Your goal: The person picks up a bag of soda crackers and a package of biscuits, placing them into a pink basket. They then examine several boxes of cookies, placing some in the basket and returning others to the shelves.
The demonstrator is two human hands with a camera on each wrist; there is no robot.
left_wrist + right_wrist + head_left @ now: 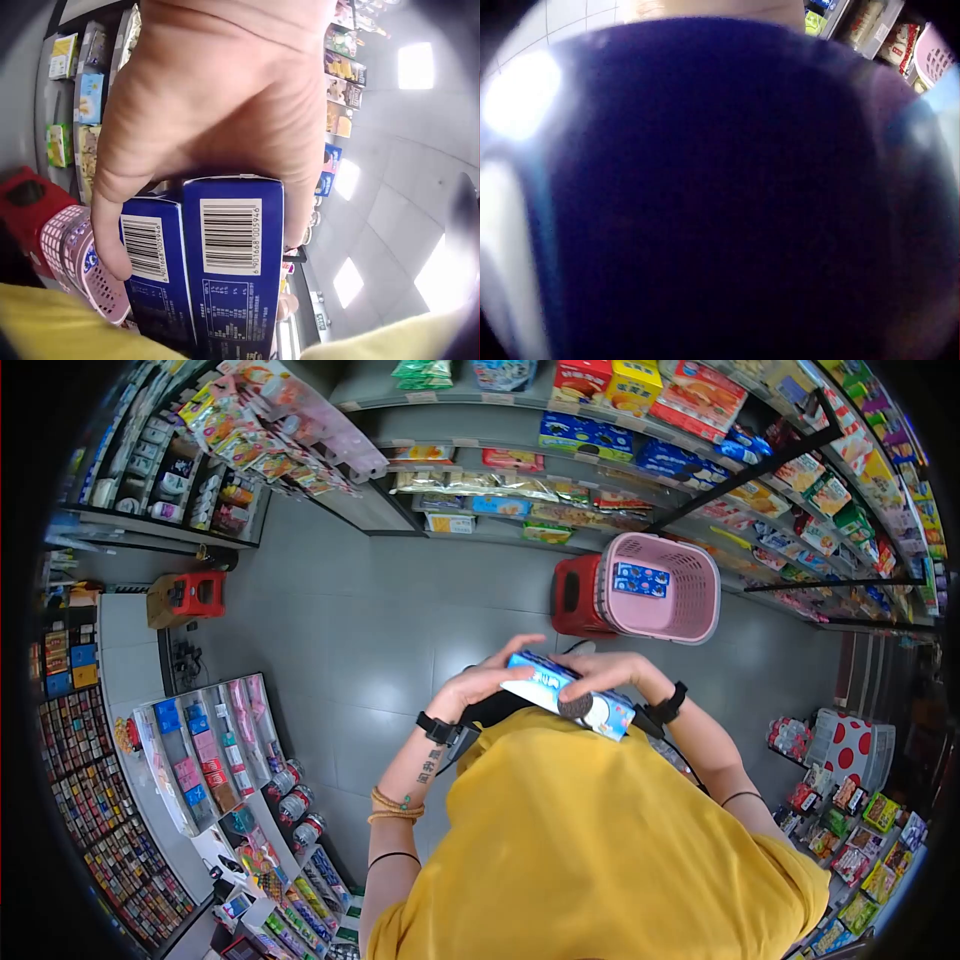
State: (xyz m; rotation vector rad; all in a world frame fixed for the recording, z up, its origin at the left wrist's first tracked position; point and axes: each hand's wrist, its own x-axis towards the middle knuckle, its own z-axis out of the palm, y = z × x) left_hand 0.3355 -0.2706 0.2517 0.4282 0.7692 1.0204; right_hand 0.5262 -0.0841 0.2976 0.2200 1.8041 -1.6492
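Observation:
In front of the yellow shirt, both hands hold blue-and-white cookie boxes (606, 717) with a dark sandwich cookie printed on the side. The left hand (486, 678) grips one end, and the right hand (612, 671) grips nearer the other end with its thumb across the printed side. The left wrist view shows two boxes side by side, a left box (154, 289) and a right box (232, 292), their barcode ends between the left thumb and fingers. A dark blue box surface (720, 187) fills most of the right wrist view, hiding the right fingers.
Ahead, a pink basket (690, 622) holds blue packs (641, 580) and stands against a red stool (577, 598). Snack shelves (470, 400) line the far side and right. A second red stool (200, 594) and a display counter (205, 760) stand left, around grey floor tiles (370, 620).

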